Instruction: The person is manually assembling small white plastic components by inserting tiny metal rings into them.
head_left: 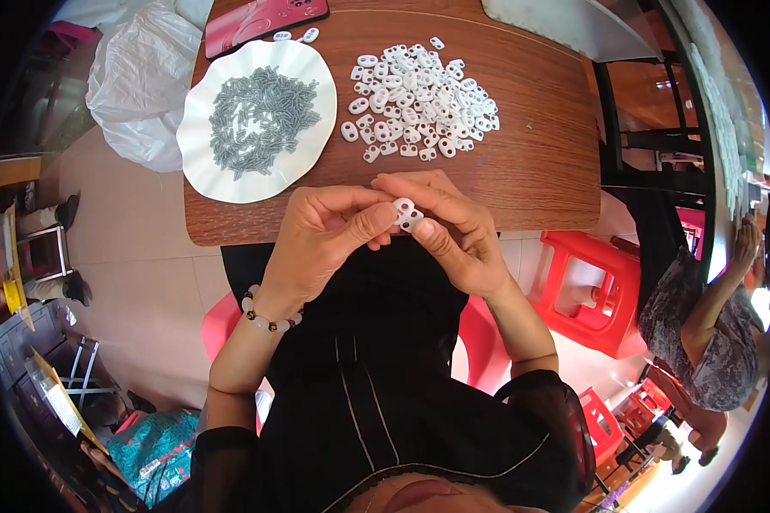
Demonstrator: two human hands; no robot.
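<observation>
Close to the table's near edge, my left hand (329, 231) and my right hand (455, 229) meet. Between their thumbs and fingertips they pinch a small white plastic piece with round holes, like a cord lock (407, 215). Whether it is one part or two pressed together, I cannot tell. Beyond the hands lies a loose heap of similar white two-hole pieces (423, 98). To its left a white wavy-rimmed plate (198, 162) carries a pile of tiny grey spring-like pieces (261, 120).
A pink phone (265, 21) lies at the far left of the brown wooden table (547, 162), with two loose white pieces near it. White plastic bags (141, 85) sit left of the table. A red stool (595, 291) stands at right; other people (710, 333) are farther off.
</observation>
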